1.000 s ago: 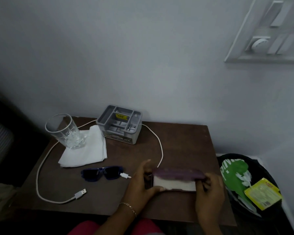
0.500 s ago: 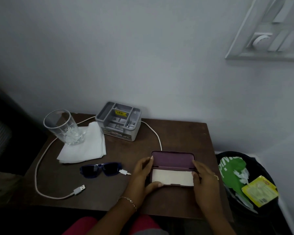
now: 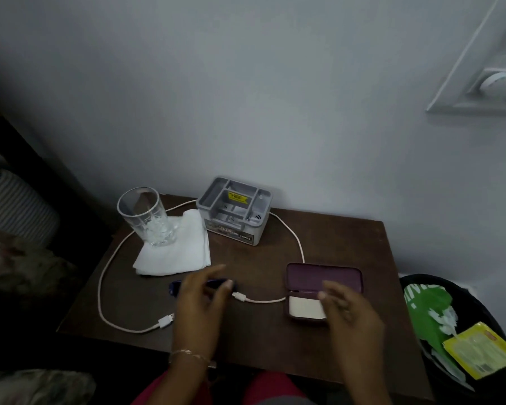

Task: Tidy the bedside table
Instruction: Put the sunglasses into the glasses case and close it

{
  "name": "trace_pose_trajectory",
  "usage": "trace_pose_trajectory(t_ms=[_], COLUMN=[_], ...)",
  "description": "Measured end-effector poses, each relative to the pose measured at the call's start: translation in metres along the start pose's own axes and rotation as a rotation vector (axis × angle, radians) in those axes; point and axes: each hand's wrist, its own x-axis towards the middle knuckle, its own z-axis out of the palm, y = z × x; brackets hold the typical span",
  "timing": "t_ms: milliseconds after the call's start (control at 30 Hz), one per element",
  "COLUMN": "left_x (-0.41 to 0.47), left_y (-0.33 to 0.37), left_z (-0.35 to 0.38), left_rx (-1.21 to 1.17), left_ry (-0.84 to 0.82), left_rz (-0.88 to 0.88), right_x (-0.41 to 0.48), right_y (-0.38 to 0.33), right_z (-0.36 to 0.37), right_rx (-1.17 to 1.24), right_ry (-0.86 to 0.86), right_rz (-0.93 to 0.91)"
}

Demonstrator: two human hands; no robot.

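The fingers (image 3: 210,273) of our left hand (image 3: 199,305) spread loosely, gripping nothing, over the dark blue sunglasses (image 3: 175,286) at lower centre; contact we cannot tell; our right hand (image 3: 351,314) hovers relaxed and empty above the open, rounded purple case (image 3: 313,277) with its cream lining, lower right; a pale cable (image 3: 104,276) loops across the brown wooden counter (image 3: 348,238).

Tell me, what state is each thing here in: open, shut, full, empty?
Case, open, lid back.
Napkin, folded.
Glass, upright, empty, on it.
Cable, both plugs loose.
Sunglasses, lying flat, mostly hidden.
Organiser, upright, open-topped.
Bin, holding wrappers.
Left hand, open, hovering.
Right hand, open, hovering.
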Motion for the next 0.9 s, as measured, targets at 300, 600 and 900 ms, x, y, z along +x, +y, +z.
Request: trace_pose_trajectory(t_ms=[300, 600, 900], left_x=[0.03, 0.027, -0.001], left_y=[-0.059, -0.043, 0.033], left_z=[-0.035, -0.032, 0.054], left_rx=[-0.157, -0.231, -0.33], left_ry=[0.086, 0.205, -0.149], left_rz=[-0.53, -0.366, -0.215], right_x=[-0.01, -0.006, 0.046], right_y=[-0.026, -0.032, -0.018], right_z=[0.124, 0.105, -0.034], right_rx=[-0.3, 0.147, 0.127], right_ry=[-0.439, -0.264, -0.022], right_rz=[-0.072, 0.089, 0.094])
